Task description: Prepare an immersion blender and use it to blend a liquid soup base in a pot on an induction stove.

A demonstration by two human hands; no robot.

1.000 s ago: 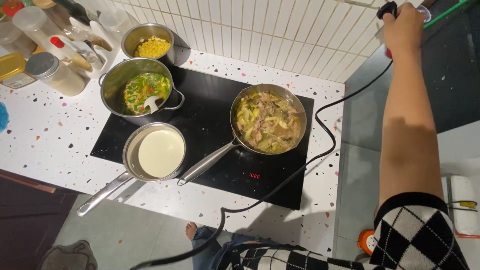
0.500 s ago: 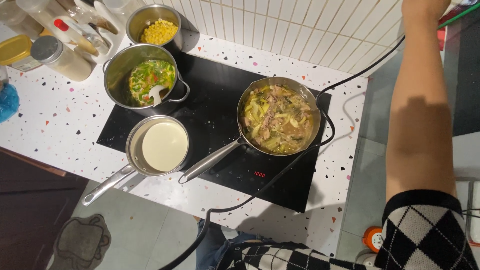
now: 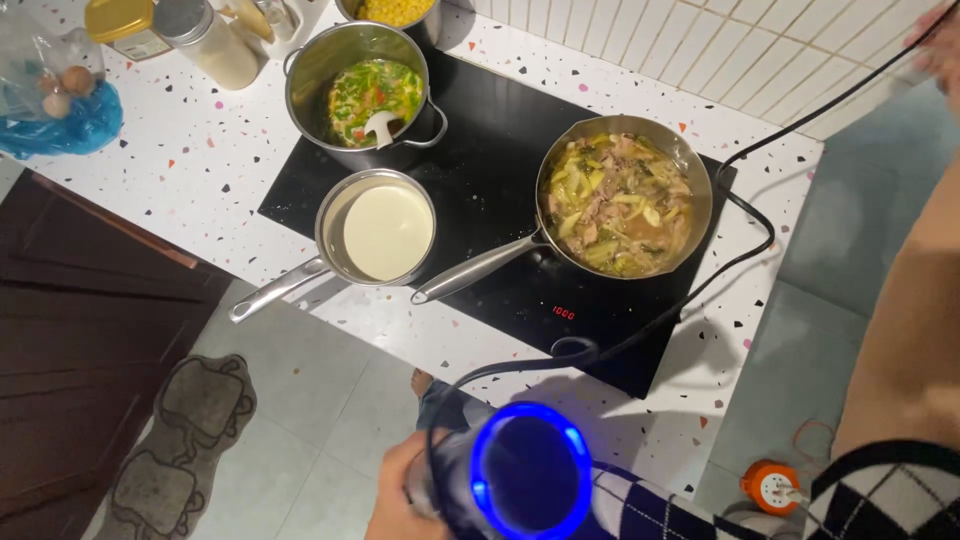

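Left hand [image 3: 400,495] grasping blue-glowing black round appliance [image 3: 525,480]; right hand [image 3: 940,45] blurred at edge, grip unclear, black cord [image 3: 745,215] over speckled tabletop [image 3: 190,150].

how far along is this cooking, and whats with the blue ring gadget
Done: the frying pan holds a meat and vegetable stew, the saucepan a pale liquid and the pot green soup, all at the cooktop. In hand: the left hand grips a corded appliance, its blue ring lit; the right hand is raised near the cord. Left: the appliance has touched no pan yet.
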